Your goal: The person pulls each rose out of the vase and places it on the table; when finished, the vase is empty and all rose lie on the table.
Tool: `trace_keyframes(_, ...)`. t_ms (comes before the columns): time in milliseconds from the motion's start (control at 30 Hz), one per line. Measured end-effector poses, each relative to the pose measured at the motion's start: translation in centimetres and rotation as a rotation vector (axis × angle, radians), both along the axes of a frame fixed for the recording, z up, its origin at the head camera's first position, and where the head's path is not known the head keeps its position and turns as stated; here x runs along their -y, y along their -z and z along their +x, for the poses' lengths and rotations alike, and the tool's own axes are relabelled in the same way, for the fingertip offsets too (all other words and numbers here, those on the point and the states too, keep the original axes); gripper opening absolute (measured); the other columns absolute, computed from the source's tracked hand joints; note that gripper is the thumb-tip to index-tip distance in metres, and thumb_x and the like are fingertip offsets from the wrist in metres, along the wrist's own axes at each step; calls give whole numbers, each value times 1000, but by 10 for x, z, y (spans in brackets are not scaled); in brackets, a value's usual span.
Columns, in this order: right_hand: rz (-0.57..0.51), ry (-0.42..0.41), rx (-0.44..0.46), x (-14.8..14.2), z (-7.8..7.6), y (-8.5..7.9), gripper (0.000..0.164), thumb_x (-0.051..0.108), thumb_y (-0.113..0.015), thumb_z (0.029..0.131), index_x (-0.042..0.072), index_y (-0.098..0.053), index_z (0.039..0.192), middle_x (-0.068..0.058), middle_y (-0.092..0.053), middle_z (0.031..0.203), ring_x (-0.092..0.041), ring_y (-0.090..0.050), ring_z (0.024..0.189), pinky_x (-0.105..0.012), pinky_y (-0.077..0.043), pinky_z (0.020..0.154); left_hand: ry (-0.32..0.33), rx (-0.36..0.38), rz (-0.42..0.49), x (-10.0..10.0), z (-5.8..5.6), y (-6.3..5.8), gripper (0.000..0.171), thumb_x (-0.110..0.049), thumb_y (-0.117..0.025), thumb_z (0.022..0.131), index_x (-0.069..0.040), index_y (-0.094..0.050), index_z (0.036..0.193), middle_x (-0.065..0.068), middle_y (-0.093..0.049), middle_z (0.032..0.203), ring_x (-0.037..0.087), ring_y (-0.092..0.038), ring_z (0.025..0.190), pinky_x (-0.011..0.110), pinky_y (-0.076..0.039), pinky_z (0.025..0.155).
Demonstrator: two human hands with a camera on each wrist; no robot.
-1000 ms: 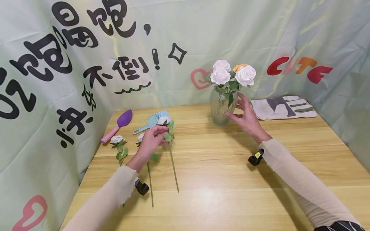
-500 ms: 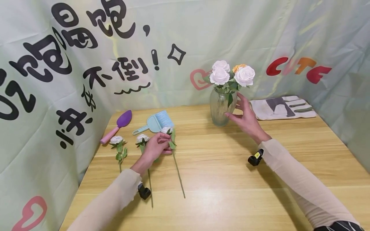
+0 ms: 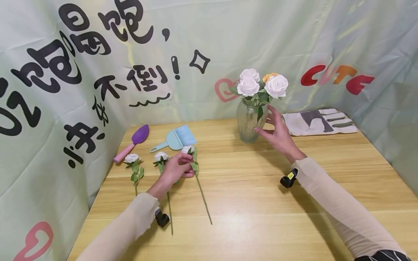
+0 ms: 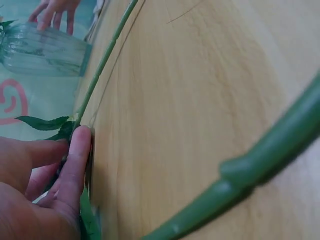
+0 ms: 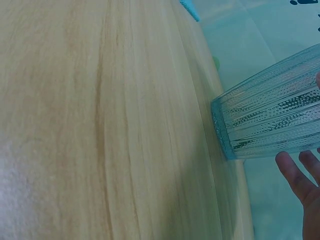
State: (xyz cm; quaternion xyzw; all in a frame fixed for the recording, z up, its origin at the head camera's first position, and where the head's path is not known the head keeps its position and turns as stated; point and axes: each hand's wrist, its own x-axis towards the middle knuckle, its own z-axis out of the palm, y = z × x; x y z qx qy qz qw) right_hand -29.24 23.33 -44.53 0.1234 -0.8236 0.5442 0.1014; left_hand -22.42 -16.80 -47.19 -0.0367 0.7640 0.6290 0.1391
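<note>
My left hand pinches an artificial white rose just below its bloom, among the leaves. Its thin green stem slants toward the front of the table, and the left wrist view shows thumb and fingertips at the leafy stem. My right hand holds the ribbed glass vase by its right side, thumb in front and fingers further back. White roses and an orange flower stand upright in the vase. Two more white roses lie left of my left hand, a middle one and a far-left one.
Behind the roses lie a light blue dustpan and brush and a purple trowel with a pink handle. A white and grey work glove lies right of the vase. Printed cloth closes off the back and sides.
My left hand has lowered the rose a little, toward me and to the right, and its stem end has swung right. My right hand and the vase stay in place.
</note>
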Motion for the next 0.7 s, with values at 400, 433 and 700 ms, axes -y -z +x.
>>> trace_keyframes(400, -9, -6, -21, 0, -1, 1, 102, 13, -79, 101, 20, -10, 176, -24, -43, 169, -45, -51, 148, -4, -54, 88, 133, -25, -165, 17, 3, -27, 30, -4, -65, 109, 0, -66, 138, 27, -72, 135, 27, -82, 89, 35, -71, 80)
trace_keyframes(433, -8, -5, -23, 0, -1, 1, 102, 13, -79, 101, 20, -11, 176, -25, -43, 168, -45, -51, 148, -4, -54, 87, 150, -27, -190, 20, 2, -31, 31, -6, -65, 109, 0, -67, 139, 27, -72, 135, 28, -82, 89, 35, -72, 80)
trace_keyframes(700, -2, -1, -22, 1, 1, -1, 102, 13, -80, 101, 21, -11, 176, -24, -43, 169, -44, -52, 148, -3, -54, 87, 192, -51, -362, 34, -10, -61, 29, -14, -65, 110, -2, -68, 136, 25, -78, 123, 37, -82, 94, 43, -72, 81)
